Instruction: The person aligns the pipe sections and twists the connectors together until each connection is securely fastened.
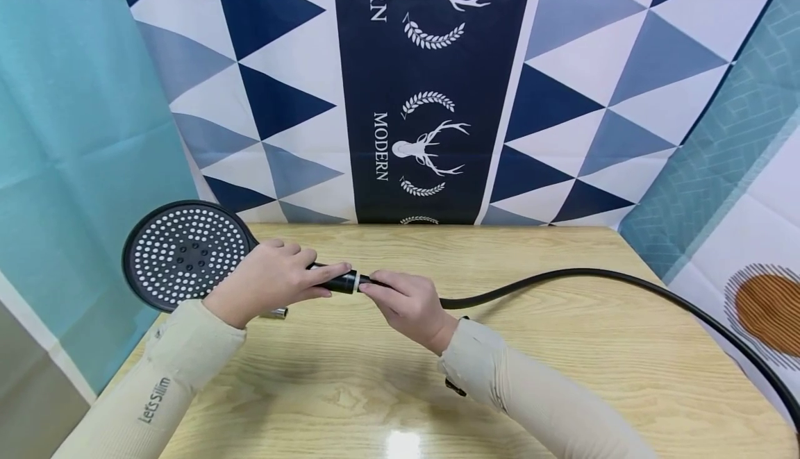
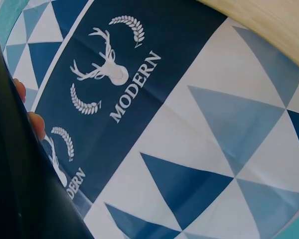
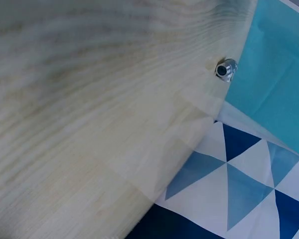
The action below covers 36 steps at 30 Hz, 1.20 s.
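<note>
A round black shower head (image 1: pixel 187 254) with pale nozzles faces up at the left in the head view. My left hand (image 1: pixel 275 278) grips its handle (image 1: pixel 340 282), the index finger stretched along it. Fingertips (image 2: pixel 36 124) show past a large dark shape at the edge of the left wrist view. Against the handle's end, at a pale ring (image 1: pixel 357 282), my right hand (image 1: pixel 409 303) holds the end of a black hose (image 1: pixel 581 273). The right fingers cover most of that hose end. Both hands are above the wooden table.
A short chrome tube (image 3: pixel 226 69) lies on the table (image 1: pixel 375 389) at the left, partly behind the left forearm in the head view. From my right hand the hose arches across the table and over its right edge. Patterned curtains (image 1: pixel 287 98) hang behind and at both sides.
</note>
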{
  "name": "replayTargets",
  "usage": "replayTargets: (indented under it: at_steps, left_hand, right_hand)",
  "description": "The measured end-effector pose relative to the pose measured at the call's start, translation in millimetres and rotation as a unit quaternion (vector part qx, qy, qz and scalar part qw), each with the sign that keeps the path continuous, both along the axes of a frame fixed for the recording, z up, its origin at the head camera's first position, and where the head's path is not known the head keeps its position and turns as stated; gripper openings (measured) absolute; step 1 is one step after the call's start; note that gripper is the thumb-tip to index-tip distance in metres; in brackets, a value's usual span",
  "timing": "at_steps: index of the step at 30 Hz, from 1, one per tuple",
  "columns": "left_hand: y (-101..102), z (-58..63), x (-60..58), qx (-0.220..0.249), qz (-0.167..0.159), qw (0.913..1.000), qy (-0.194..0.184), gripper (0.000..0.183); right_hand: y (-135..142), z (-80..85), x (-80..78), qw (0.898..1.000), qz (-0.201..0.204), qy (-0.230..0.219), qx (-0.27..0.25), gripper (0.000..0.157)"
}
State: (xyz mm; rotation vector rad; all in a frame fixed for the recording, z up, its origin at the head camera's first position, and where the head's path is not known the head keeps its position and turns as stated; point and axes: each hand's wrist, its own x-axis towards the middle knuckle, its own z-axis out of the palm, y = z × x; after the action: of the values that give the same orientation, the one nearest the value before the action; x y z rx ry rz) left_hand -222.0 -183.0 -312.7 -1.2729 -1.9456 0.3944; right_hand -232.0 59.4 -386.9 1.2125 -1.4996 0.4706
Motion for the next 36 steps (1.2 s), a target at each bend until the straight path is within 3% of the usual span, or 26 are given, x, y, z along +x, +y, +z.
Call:
replayTargets:
  at_steps: [3,7,11,22,25,27,29,36]
  left_hand:
    - [0.6,-0.3,-0.4,0.001,-0.001,1.0,-0.003,0.045]
    - [0.4,-0.1,-1.2,-0.003,0.005,1.0,-0.004,0.044]
    - [-0.3,-0.2,-2.6,-0.002,0.002,1.0,-0.003,0.035]
    - [-1.3,-1.9,-6.2,0.009,-0.003,0.9999,0.005,0.039]
    - [-1.4,-2.4,-7.0,0.01,-0.004,0.9999,0.004,0.048]
    - [-1.3,-2.6,-7.2,0.008,-0.002,1.0,0.001,0.051]
    - [-1.7,-3.1,-7.2,0.005,-0.003,1.0,-0.001,0.041]
    - [-4.6,-5.8,-6.4,0.009,-0.018,0.9998,-0.004,0.034]
  right_hand:
    - [1.2,-1.0,-2.3,1.0,0.001,0.027,-0.003,0.019]
    - [0.7,-0.1,-2.9,0.999,0.003,0.028,-0.014,0.02]
    - [-1.5,0.2,-2.3,1.0,0.009,0.01,-0.026,0.022]
    - [-2.8,3.3,1.3,0.998,0.016,-0.055,-0.028,0.025]
    - [-2.5,3.1,1.5,0.997,0.015,-0.065,-0.027,0.011]
    - [-2.2,3.0,1.7,0.997,0.015,-0.073,-0.024,0.018]
    - [-2.0,3.0,2.5,0.997,0.017,-0.079,-0.019,0.032]
    - [-3.4,1.0,4.6,0.995,0.031,-0.09,-0.006,0.039]
